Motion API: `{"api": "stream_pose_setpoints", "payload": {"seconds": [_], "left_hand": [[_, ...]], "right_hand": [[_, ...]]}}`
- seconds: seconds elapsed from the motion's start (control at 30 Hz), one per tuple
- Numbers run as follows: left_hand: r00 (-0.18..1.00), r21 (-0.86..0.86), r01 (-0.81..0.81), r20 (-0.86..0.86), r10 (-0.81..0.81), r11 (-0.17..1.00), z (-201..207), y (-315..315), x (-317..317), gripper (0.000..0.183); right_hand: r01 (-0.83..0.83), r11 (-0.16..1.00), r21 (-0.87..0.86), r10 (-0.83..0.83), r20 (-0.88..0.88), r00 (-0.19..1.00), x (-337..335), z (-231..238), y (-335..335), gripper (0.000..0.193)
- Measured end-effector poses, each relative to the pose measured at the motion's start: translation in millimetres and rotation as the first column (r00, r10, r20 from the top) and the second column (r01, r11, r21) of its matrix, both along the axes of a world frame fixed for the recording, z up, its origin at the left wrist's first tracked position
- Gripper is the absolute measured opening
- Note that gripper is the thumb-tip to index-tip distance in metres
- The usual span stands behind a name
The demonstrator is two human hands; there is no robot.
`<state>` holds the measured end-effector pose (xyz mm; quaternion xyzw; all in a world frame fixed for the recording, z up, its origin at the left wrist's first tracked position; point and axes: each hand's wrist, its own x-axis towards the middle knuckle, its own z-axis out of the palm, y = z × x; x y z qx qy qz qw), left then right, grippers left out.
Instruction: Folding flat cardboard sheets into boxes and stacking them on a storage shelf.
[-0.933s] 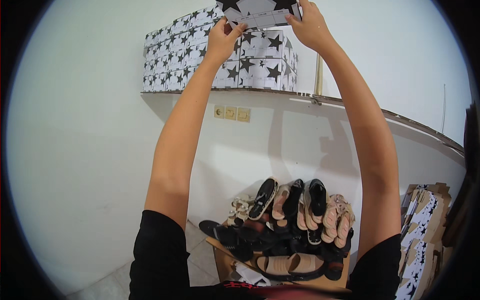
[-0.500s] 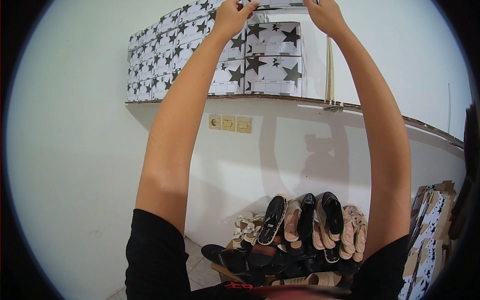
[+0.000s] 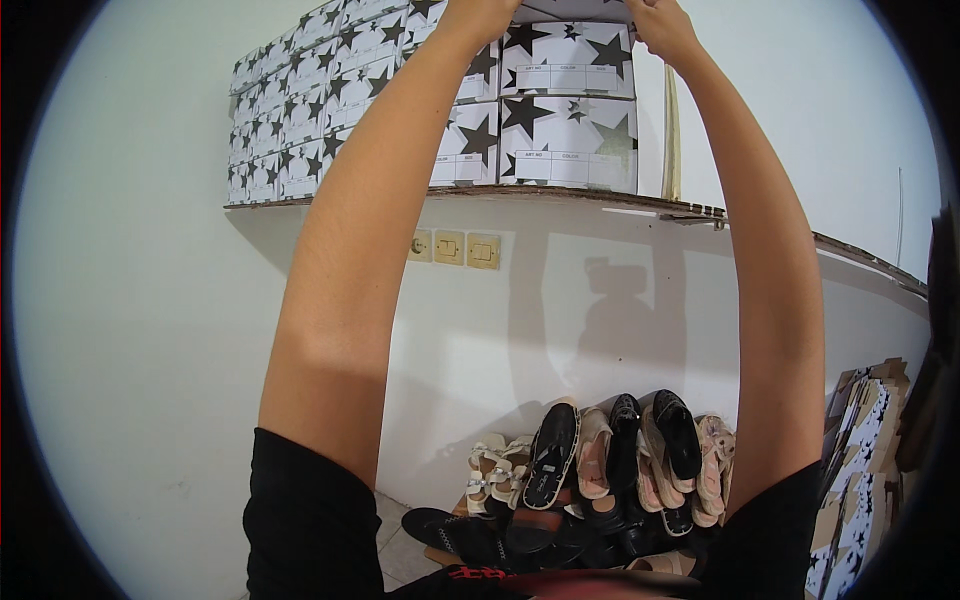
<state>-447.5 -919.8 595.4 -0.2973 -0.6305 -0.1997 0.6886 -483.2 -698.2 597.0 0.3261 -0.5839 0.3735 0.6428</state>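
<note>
Upper middle: box (image 3: 578, 10) spans the gap between left hand (image 3: 484, 18) and right hand (image 3: 664, 28); stacked boxes (image 3: 568, 140) block the way beneath.
Upper left: more box rows, no passage through.
Upper right: open room above the shelf (image 3: 690, 210), except for an upright strip (image 3: 671, 140).
Centre: free room below the shelf, between the arms (image 3: 340, 300).
Lower middle: piled shoes (image 3: 551, 455) obstruct.
Lower right: flattened cartons (image 3: 855, 470) obstruct.

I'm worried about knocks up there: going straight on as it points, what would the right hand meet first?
Probably the box at the picture's top edge; the right hand points up and leftward, seemingly against it. Depth is unclear.
</note>
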Motion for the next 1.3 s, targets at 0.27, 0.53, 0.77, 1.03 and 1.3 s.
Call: {"api": "stream_pose_setpoints", "payload": {"seconds": [0.27,0.53,0.77,1.03,1.3], "left_hand": [[0.902,-0.182,-0.432,-0.067,0.427,0.884,-6.9,-6.2,-19.5,0.047],[0.864,-0.058,-0.5,0.042,0.503,0.864,-32.0,4.9,-20.8,0.069],[0.827,-0.112,-0.495,0.243,0.507,0.861,-37.0,30.3,-7.6,0.084],[0.919,-0.085,-0.395,-0.035,0.394,0.915,-65.3,100.7,6.5,0.054],[0.987,-0.226,0.002,-0.158,-0.039,0.974,-100.5,238.4,41.8,0.042]], "right_hand": [[0.115,0.988,0.108,-0.126,0.105,0.986,-16.9,-2.6,-10.8,0.05],[0.101,0.975,0.196,-0.119,0.086,0.989,-19.5,-10.4,-14.5,0.061],[0.156,0.948,0.277,-0.177,0.054,0.983,-23.7,-13.3,-2.1,0.069],[0.402,0.867,0.295,-0.4,-0.071,0.914,18.5,-61.0,28.8,0.058],[0.369,0.726,0.58,-0.632,0.351,0.691,120.5,-100.6,185.4,0.056]]}}
